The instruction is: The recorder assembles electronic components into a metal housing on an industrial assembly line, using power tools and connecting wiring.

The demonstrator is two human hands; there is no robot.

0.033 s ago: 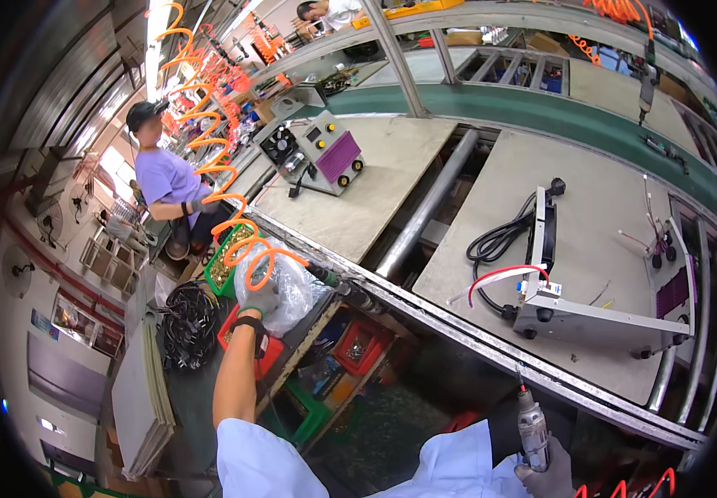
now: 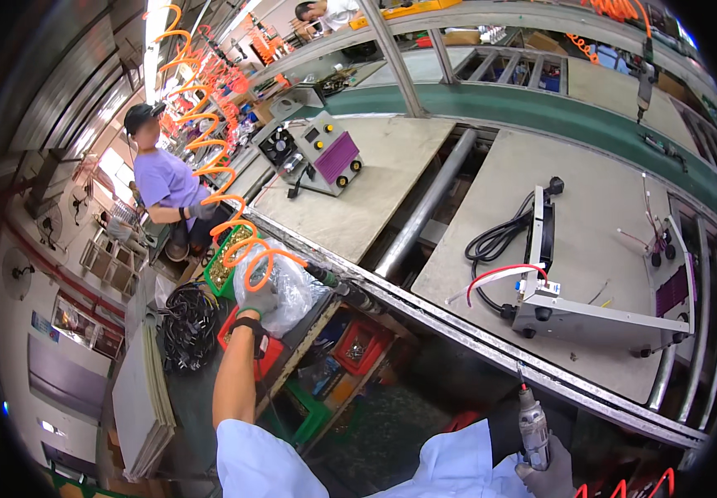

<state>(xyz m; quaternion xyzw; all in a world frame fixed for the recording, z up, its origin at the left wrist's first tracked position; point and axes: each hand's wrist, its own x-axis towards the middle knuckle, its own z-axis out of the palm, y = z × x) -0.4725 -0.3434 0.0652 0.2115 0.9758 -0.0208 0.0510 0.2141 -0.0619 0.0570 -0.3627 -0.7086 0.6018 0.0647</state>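
My left hand, gloved in grey with a dark band at the wrist, reaches to a clear plastic bag at the bench's near side. Its fingers are lost against the bag, so their grip is unclear. Low at the right, my gloved right hand is closed round a silver power screwdriver, its bit pointing up. Ahead of that hand, a grey metal chassis lies opened on a board, with a black power cord and red and white wires attached.
A second grey unit with a purple panel stands farther left. A hanging screwdriver on an orange coiled hose is beside the bag. Green and red parts bins, black cables and a metal roller surround the workplace. A co-worker stands left.
The co-worker at the left has shifted very slightly. My two hands, the bag and the screwdriver look unmoved.
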